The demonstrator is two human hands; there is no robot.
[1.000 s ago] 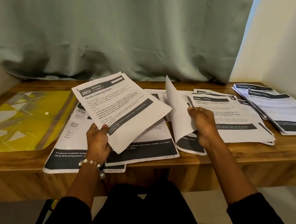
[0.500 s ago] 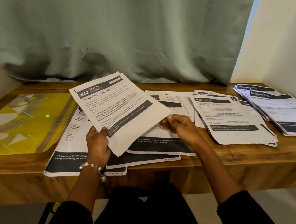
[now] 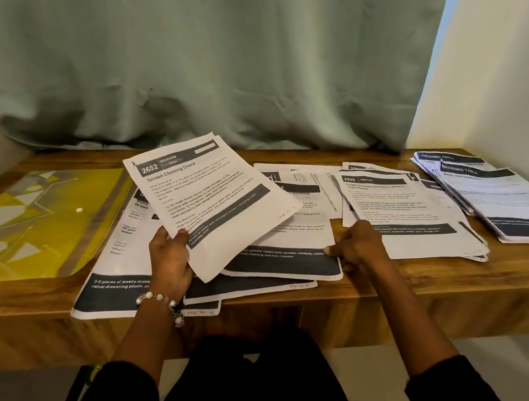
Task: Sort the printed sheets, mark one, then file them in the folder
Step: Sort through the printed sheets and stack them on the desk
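My left hand (image 3: 171, 263) holds a printed sheet headed "2652 Screen Cleaning Check" (image 3: 207, 199) by its lower left corner, tilted up above the desk. Under it lie several overlapping printed sheets (image 3: 286, 259) with dark footer bands. My right hand (image 3: 358, 246) rests on the desk and pinches the lower right corner of the top flat sheet. Right of that hand lies a stack topped by a "2945" sheet (image 3: 403, 209). Another stack (image 3: 504, 193) sits at the far right. A yellow patterned folder (image 3: 28, 227) lies flat at the left end.
The wooden desk (image 3: 408, 285) runs left to right, its front edge near my lap. A grey-green curtain (image 3: 217, 62) hangs behind it. A pale wall (image 3: 504, 58) closes the right side, close to the far-right stack.
My right hand laid down the sheet it had turned over onto the middle pile, then slid right to that sheet's lower right corner. The left hand kept its sheet raised.
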